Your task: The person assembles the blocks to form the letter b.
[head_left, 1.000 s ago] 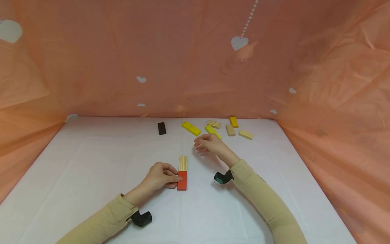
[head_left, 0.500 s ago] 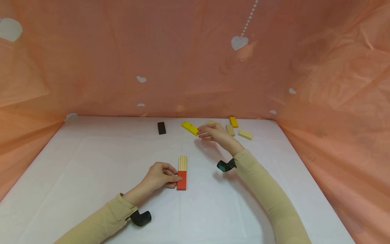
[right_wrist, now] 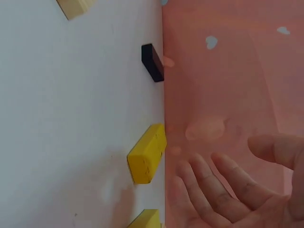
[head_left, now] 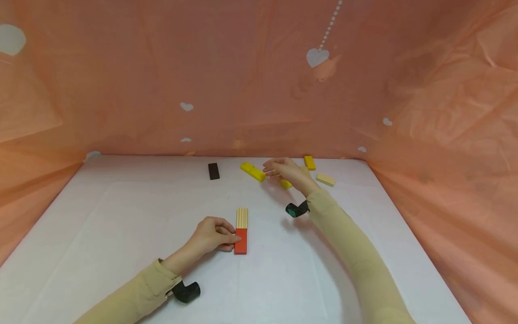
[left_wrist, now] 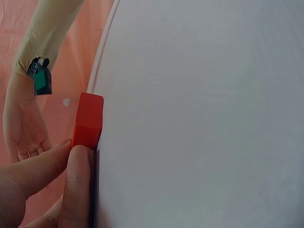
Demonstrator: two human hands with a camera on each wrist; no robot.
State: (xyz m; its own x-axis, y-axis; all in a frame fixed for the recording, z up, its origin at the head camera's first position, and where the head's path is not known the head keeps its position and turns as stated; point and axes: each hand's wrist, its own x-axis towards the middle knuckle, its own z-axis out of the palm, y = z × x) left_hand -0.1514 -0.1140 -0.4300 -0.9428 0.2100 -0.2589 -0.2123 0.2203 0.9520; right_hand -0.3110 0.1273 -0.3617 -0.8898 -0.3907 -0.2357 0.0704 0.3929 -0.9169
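My left hand [head_left: 213, 233] pinches a red wooden block [head_left: 241, 243] at its left side, thumb on top. A pale striped wooden block [head_left: 242, 218] lies end to end with it, on the far side. My right hand [head_left: 286, 172] hovers over the blocks at the back, fingers extended and holding nothing. Just left of its fingertips lies a yellow block [head_left: 252, 172], also visible in the right wrist view. Partly under the hand shows another yellow block [head_left: 286, 184]. The left wrist view shows the thumb and a finger at the near end of the red block [left_wrist: 89, 116].
A dark block [head_left: 213, 171] lies at the back of the white-covered table [head_left: 121, 216]. Right of my right hand are an orange-yellow block [head_left: 309, 163], a pale striped block [head_left: 325, 180] and a half-hidden pale block [head_left: 305, 170]. A pink curtain [head_left: 243, 81] encloses the back and sides.
My right hand has moved away from me, further over the blocks at the back, covering some of them. My left hand stays on the red block.
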